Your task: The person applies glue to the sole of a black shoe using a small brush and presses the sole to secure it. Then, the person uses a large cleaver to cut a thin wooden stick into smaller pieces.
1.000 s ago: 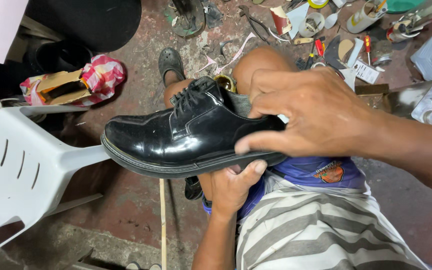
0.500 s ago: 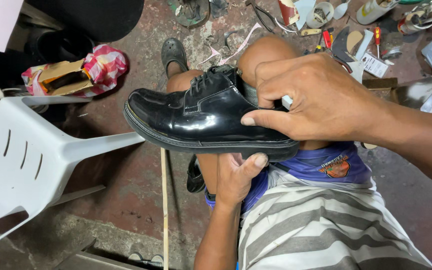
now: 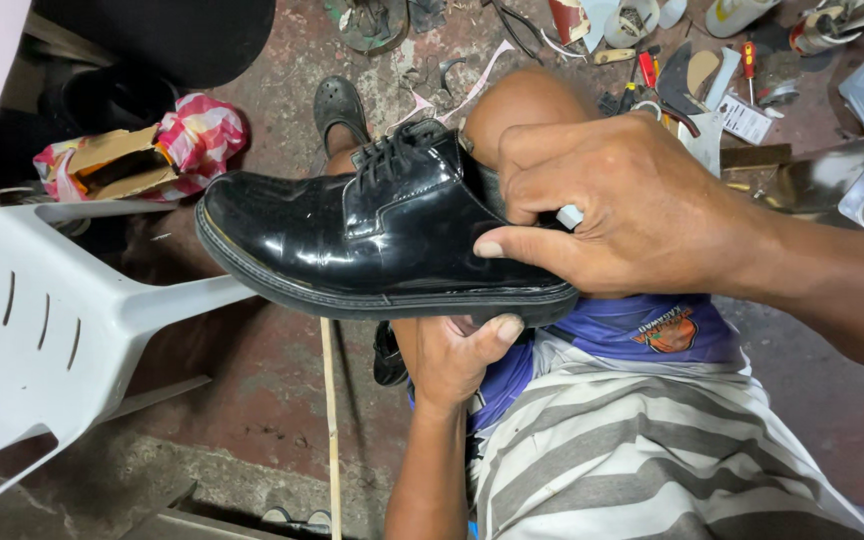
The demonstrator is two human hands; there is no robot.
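While the glossy black leather lace-up shoe (image 3: 372, 240) lies across the lap, toe over the white plastic chair's (image 3: 42, 310) edge, left hand (image 3: 457, 355) cups the sole from below, thumb on the welt. Right hand (image 3: 622, 215) clamps the heel end, fingers curled round a small white bit. Upper looks polished; laces tied; heel work prob. ongoing, can't confirm.

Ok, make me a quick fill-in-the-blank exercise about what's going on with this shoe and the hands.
1. The glossy lace-up shoe is ____ in colour.
2. The left hand supports the shoe from ____ its sole.
3. The right hand grips the shoe at its ____ end.
4. The overturned plastic chair left of the shoe is ____.

Missing words: black; under; heel; white
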